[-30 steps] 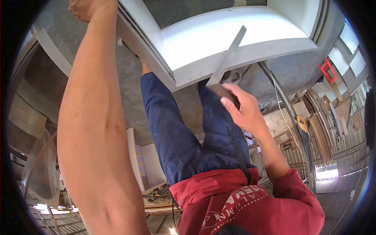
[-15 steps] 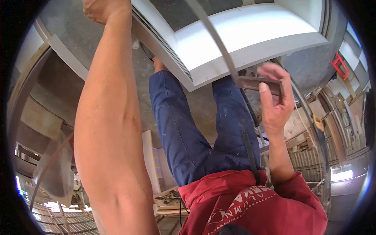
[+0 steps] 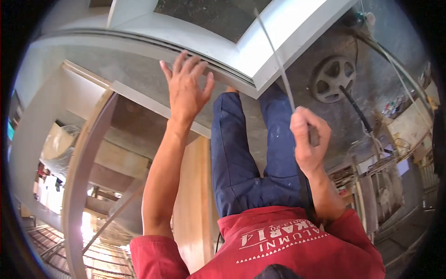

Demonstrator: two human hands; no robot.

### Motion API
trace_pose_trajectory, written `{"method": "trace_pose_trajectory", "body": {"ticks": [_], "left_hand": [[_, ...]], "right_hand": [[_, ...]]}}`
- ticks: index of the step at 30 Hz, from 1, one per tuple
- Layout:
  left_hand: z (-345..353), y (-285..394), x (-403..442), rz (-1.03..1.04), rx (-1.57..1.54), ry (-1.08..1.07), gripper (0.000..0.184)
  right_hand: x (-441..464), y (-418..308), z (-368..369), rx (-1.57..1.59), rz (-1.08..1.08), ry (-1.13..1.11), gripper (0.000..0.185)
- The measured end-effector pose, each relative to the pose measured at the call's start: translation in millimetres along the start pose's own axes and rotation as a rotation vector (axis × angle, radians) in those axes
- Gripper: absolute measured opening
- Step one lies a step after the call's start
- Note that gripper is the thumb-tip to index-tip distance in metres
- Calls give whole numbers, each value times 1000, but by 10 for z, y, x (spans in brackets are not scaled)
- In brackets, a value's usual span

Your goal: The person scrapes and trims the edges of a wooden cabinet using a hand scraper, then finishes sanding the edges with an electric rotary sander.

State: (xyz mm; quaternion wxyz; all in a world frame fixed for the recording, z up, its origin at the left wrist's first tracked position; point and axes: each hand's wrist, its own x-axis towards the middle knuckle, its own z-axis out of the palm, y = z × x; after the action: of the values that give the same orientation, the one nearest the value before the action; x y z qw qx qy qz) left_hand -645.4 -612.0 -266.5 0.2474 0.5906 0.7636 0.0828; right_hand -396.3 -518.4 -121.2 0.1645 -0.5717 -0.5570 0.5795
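Observation:
My left hand has its fingers spread, with the fingertips at the grooved edge of a large white frame; whether they press on it I cannot tell. Closed around the handle of a try square is my right hand, in front of my right thigh. The square's long thin metal blade points up and away, crossing in front of the frame's near corner. Most of the square's handle is hidden in my fingers.
A spoked wheel with a dark rod or hose is on the floor to the right. Pale boards and a curved-looking panel stand on the left. A wooden panel is beside my left leg.
My view has swung, bringing the wheel into sight. My left hand, formerly at the top left, is now spread at the frame's edge. My right hand has closed more tightly around the try square's handle.

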Motion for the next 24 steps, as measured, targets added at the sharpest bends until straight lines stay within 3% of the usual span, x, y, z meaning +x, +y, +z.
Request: {"method": "trace_pose_trajectory", "body": {"ticks": [2,5,10,12,14,17,19,22,24], "left_hand": [[-54,132,17,58,-38,-165,29],[-78,247,-5,197,-114,-284,29],[-156,341,77,252,-222,-432,29],[-156,327,123,12,-429,-127,29],[-165,291,331,39,-321,67,32],[-143,208,440,75,-266,-57,26],[-104,122,452,188,-257,-472,19],[28,132,437,250,-231,-356,12],[110,125,501,216,-224,-404,12]], "right_hand": [[-31,24,-7,16,50,-45,38],[-31,123,56,-1,-77,-176,45],[-39,273,212,10,-194,-203,47],[-57,377,308,-21,-224,-237,47],[-59,477,431,-3,-198,-236,45],[-88,596,619,16,-326,-175,45],[-143,642,680,21,-301,-180,45],[-142,802,742,5,-317,-189,45],[-119,905,795,-11,-333,-185,46]]}}
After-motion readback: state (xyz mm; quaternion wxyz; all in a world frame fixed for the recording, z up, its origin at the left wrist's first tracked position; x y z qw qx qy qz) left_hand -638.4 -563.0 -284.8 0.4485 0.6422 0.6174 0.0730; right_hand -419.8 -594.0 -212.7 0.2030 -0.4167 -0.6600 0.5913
